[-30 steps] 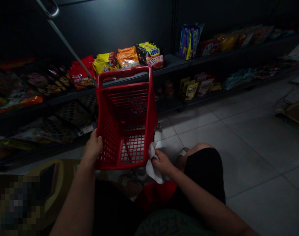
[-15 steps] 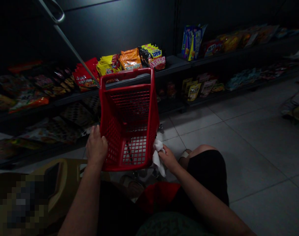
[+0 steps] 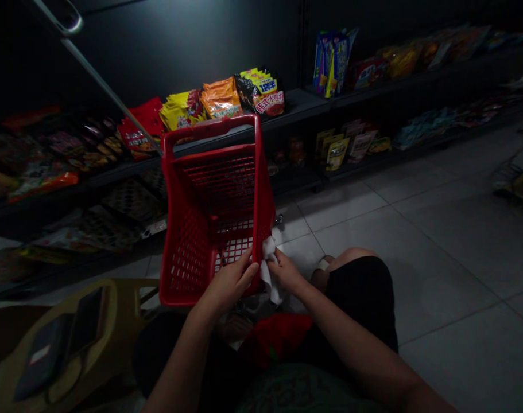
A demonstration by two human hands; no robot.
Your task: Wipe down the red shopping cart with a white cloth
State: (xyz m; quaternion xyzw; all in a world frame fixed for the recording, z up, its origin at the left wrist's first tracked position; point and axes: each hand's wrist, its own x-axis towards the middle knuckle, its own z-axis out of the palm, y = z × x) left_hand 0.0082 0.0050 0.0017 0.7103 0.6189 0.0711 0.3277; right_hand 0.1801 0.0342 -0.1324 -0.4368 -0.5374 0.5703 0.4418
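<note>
Right hand (image 3: 286,272) pinching white cloth (image 3: 268,250) against outer side of red basket (image 3: 265,195); left hand (image 3: 230,281) gripping rim (image 3: 256,238) just beside. Basket just ahead of hands. Could roll if push outweighs left hold.

From where I sit, at 12 o'clock, I record black packs (image 3: 268,98) on the shelf: the red front panel carries white characters that I read as 韩式火, the remainder blurred. Above it, on yellow, stands dark blue lettering that I cannot make out. White print at 11 o'clock on the orange packs (image 3: 221,102) and at 10 o'clock on the red packs (image 3: 138,136) is illegible. At 1 o'clock, the blue-and-yellow packs (image 3: 335,63) bear markings too small to read. Toward 6 o'clock, lettering on my green shirt (image 3: 302,390) is too dim to transcribe.
</note>
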